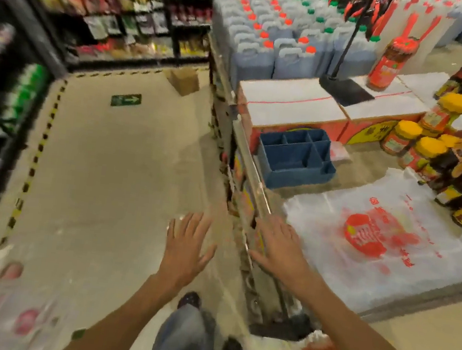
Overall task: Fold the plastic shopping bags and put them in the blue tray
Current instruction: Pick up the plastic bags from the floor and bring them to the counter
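Two hands are seen nearest: the left hand [186, 246] held flat over the floor, grip wide and empty; the right hand [279, 247], fingers spread, at the tabletop [371, 163] edge. One thin translucent plastic bag [384, 240], red-printed, lies flat on the tabletop, right of the hands. One blue tray [296, 156], rectangular and divided, stands just beyond it. Shop shelves line the far aisle.

Blurred plastic bags [12, 313] (perhaps several) run off the lower-left edge.

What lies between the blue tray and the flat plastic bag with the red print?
In the head view, only a bare strip of tan counter separates the blue tray from the plastic bag; nothing stands on it.
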